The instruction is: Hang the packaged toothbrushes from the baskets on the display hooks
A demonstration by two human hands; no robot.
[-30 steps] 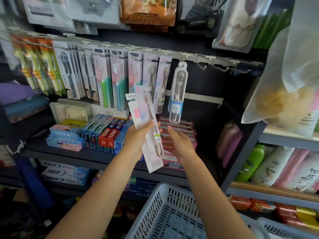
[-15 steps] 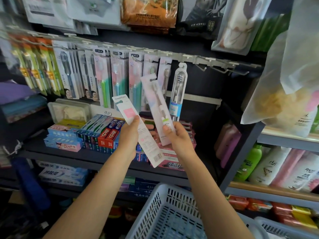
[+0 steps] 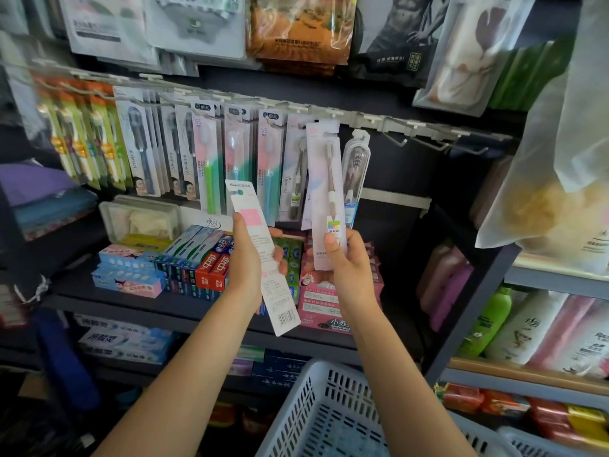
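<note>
My right hand (image 3: 349, 265) grips the lower end of a pale pink packaged toothbrush (image 3: 324, 179) and holds it upright; the pack's top reaches the hook rail (image 3: 362, 118), in front of packs that hang there. My left hand (image 3: 250, 258) grips a second white-and-pink toothbrush pack (image 3: 260, 239) by its middle, back side towards me, tilted, below the hanging rows. A clear blister toothbrush (image 3: 356, 166) hangs just right of the raised pack. Bare hooks (image 3: 428, 143) stick out further right. A white plastic basket (image 3: 329, 413) stands below my arms.
Rows of hanging toothbrush packs (image 3: 171, 153) fill the rail to the left. Toothpaste boxes (image 3: 204, 258) are stacked on the dark shelf beneath. Bottles (image 3: 487, 324) line the shelves at right, and a large plastic bag (image 3: 560, 159) hangs at upper right. Another basket (image 3: 527, 443) sits at lower right.
My right hand took one pack from the pair in my left hand and lifted it up to the hook rail. My left hand kept the other pack and stayed low.
</note>
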